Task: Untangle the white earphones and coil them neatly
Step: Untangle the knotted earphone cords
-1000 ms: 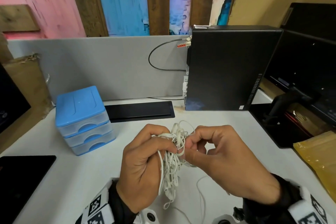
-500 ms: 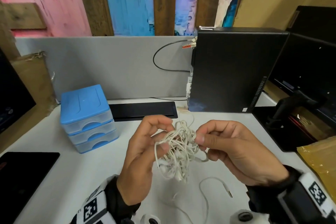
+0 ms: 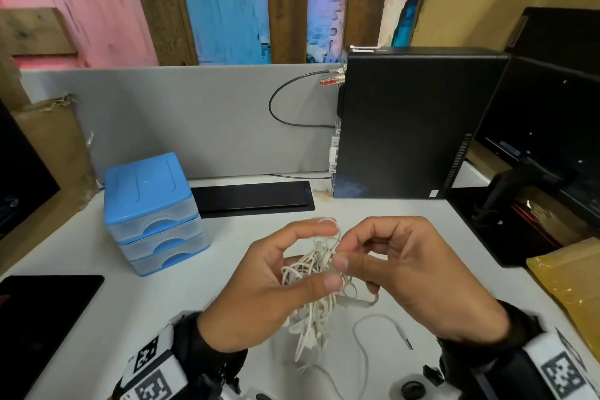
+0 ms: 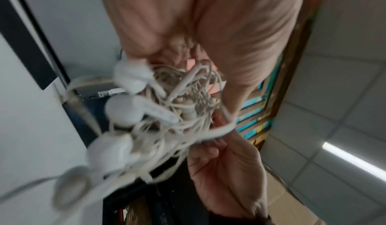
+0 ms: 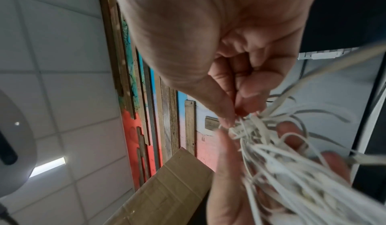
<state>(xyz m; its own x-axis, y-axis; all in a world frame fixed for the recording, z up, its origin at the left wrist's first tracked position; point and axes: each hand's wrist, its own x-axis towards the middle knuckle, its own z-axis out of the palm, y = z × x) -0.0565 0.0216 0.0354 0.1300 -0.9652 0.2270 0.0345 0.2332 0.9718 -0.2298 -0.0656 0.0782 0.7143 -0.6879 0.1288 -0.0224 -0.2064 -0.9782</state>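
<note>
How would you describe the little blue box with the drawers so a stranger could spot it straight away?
Start at the grey partition along the back of the white desk. Left of the flat black strip at its foot stands the drawer unit. It is the only blue thing on the desk: a blue lid over three stacked translucent drawers with blue scooped fronts.

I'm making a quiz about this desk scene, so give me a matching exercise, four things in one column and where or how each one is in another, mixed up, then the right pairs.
Things:
1. white earphones
2. blue drawer unit
3. audio plug
4. black computer tower

Places or states:
A. standing upright at the back of the desk, right of centre
B. tangled, held up between left hand and right hand
C. lying on the white desk below the right hand
D. on the desk, left of the hands

Pairs: 1-B, 2-D, 3-C, 4-A
</note>
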